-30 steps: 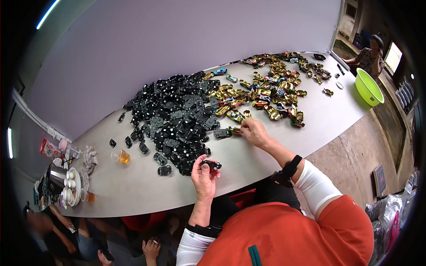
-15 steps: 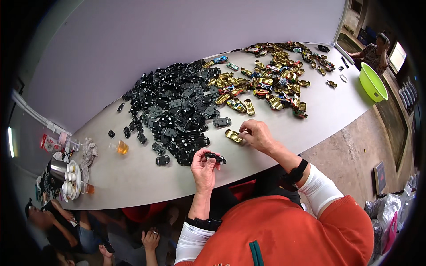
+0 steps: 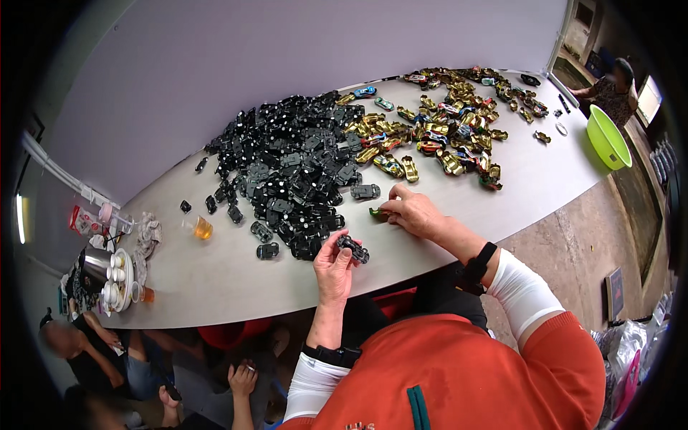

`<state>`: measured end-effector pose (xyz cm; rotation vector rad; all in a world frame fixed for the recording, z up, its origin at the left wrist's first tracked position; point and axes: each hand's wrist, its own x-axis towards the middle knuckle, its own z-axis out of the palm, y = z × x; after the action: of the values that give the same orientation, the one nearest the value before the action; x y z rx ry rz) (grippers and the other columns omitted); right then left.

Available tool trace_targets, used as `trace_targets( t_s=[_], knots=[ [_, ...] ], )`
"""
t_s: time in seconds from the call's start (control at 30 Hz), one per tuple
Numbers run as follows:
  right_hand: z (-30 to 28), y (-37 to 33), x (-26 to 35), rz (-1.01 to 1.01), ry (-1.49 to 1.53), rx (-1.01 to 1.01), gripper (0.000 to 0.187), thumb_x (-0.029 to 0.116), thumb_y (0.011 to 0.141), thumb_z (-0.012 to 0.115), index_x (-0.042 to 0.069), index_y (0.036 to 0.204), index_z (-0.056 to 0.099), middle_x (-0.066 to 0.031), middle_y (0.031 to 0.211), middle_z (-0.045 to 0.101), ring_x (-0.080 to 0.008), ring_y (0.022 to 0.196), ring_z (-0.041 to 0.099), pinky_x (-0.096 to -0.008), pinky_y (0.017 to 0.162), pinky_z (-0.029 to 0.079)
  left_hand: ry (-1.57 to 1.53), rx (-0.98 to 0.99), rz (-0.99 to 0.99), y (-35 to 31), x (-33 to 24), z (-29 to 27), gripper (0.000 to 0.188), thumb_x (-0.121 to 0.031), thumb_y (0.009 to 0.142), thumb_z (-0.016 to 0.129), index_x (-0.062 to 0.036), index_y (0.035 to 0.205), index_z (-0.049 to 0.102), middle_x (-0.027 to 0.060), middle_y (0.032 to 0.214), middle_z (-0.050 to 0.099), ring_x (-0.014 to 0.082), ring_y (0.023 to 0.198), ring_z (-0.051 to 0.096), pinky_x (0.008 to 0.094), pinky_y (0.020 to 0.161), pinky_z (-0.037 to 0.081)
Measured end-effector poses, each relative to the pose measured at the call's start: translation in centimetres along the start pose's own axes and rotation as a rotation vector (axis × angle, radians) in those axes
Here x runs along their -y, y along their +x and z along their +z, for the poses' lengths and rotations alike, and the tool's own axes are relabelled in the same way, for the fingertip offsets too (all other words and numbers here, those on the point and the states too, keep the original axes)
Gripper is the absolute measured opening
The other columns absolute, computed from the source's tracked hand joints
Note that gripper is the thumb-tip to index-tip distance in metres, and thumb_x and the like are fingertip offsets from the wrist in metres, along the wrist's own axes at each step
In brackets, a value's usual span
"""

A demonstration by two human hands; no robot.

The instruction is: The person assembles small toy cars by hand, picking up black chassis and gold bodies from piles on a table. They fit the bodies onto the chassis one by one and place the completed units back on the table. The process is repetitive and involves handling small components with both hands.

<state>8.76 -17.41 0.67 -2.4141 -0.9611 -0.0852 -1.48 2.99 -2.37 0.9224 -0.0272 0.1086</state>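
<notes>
Between the thumb and fingers of my left hand point(image 3: 334, 269) is a black toy car chassis point(image 3: 354, 250), just in front of the black pile. My right hand point(image 3: 414, 213) has its fingers closed over a small toy car body point(image 3: 377, 213); a green end of it shows past the fingertips, the rest is hidden. A single grey-black chassis point(image 3: 365, 191) lies just beyond that hand. To the left spreads a large heap of black toy car chassis point(image 3: 287, 161). Farther right lie many gold and coloured toy car bodies point(image 3: 450, 136).
A lime green basin point(image 3: 608, 138) stands at the table's right end. On the left are a cup of amber drink point(image 3: 203, 228), a rumpled cloth point(image 3: 148, 236) and a tray of white cups point(image 3: 122, 279). Other people sit at lower left; one person point(image 3: 613, 93) is at far right.
The toy car body by my right hand showed its gold hollow side; now its green outside shows. My left hand has turned the black chassis. The view has shifted slightly.
</notes>
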Motion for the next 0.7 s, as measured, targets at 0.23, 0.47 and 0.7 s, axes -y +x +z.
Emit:
trace_targets(
  t_s=[0.23, 0.47, 0.7],
  knots=[
    [-0.6, 1.0, 0.3, 0.266, 0.401, 0.016, 0.02, 0.013, 0.074, 0.066, -0.001, 0.085, 0.057, -0.0177, 0.078, 0.06, -0.0316, 0.07, 0.057, -0.0377, 0.062, 0.044, -0.041, -0.019, -0.018, 0.0, 0.0, 0.0, 0.039, -0.015, 0.08, 0.066, -0.0032, 0.114, 0.053, 0.0117, 0.092, 0.063, 0.0109, 0.071, 0.057, 0.0212, 0.056, 0.044],
    [0.5, 0.9, -0.4, 0.235, 0.176, -0.05, 0.017, 0.016, 0.074, 0.068, 0.001, 0.077, 0.061, -0.0135, 0.08, 0.056, -0.0302, 0.08, 0.055, -0.0368, 0.07, 0.045, -0.088, -0.022, -0.011, -0.2, 0.0, -0.2, 0.039, -0.015, 0.079, 0.066, -0.0036, 0.114, 0.053, 0.011, 0.092, 0.063, 0.014, 0.076, 0.062, 0.0236, 0.058, 0.05],
    [-1.0, 1.4, 0.7, 0.14, 0.12, -0.022, 0.018, 0.014, 0.071, 0.069, 0.001, 0.08, 0.062, -0.0158, 0.09, 0.053, -0.032, 0.083, 0.055, -0.0388, 0.073, 0.045, -0.095, -0.005, -0.022, -0.2, -0.1, -0.4, 0.042, -0.018, 0.077, 0.069, -0.0039, 0.113, 0.054, 0.0116, 0.091, 0.063, 0.0126, 0.07, 0.06, 0.0199, 0.049, 0.044]
  ],
)
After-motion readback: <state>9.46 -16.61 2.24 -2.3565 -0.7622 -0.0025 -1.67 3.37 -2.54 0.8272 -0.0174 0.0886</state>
